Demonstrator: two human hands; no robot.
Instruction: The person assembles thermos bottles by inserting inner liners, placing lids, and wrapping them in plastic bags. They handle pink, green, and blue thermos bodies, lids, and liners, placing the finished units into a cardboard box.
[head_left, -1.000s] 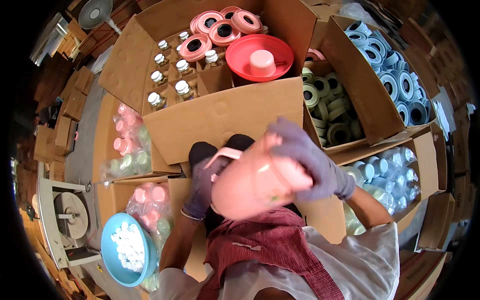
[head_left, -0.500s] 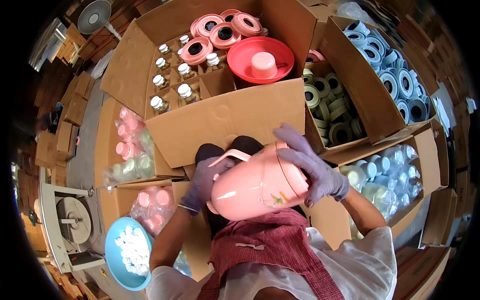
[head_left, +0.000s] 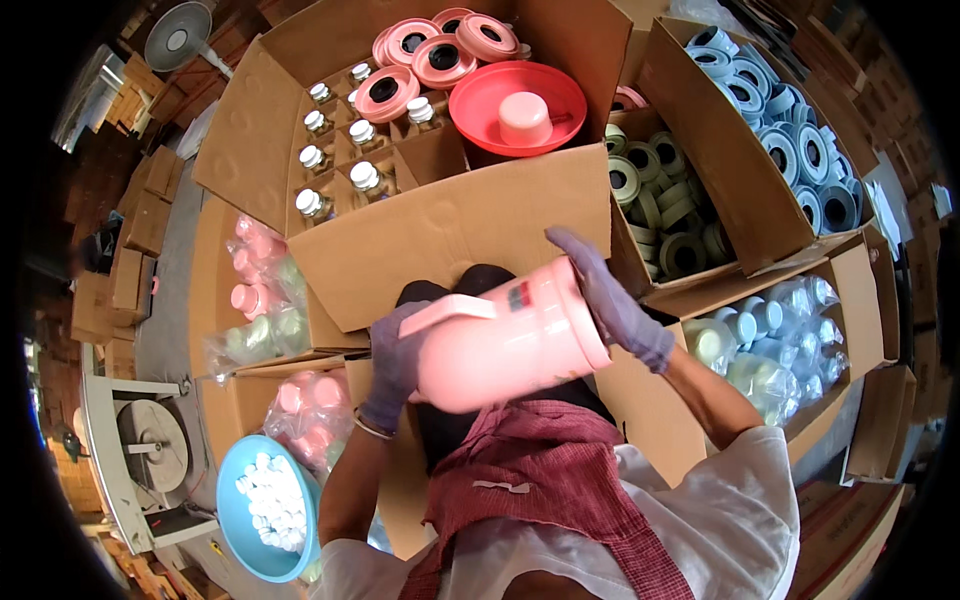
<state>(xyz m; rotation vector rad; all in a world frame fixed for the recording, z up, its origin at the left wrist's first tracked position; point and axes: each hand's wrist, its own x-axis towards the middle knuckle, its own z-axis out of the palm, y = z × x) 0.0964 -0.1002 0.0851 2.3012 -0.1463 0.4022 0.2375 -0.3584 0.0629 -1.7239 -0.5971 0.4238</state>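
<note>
I hold a pink plastic flask body [head_left: 505, 345] with a long handle, lying on its side in front of my chest. My left hand [head_left: 392, 362], in a purple glove, grips it at the handle end. My right hand [head_left: 610, 300], also gloved in purple, lies flat against its wide end on the right. Just beyond it stands a big open cardboard box [head_left: 440, 230] with silver-capped glass inner bottles [head_left: 340, 150], pink rings [head_left: 440, 60] and a red bowl [head_left: 518, 105] holding a pink cap.
Open boxes of green rings [head_left: 660, 210] and blue rings [head_left: 790, 140] stand on the right, bagged caps [head_left: 770, 340] below them. Bags of pink and green parts [head_left: 260, 300] lie left. A blue bowl of white pieces [head_left: 268, 505] sits lower left, beside a white machine [head_left: 140, 450].
The flask has turned from facing me end-on to lying sideways, its wide end now to the right. My right hand slid from on top of it to that end.
</note>
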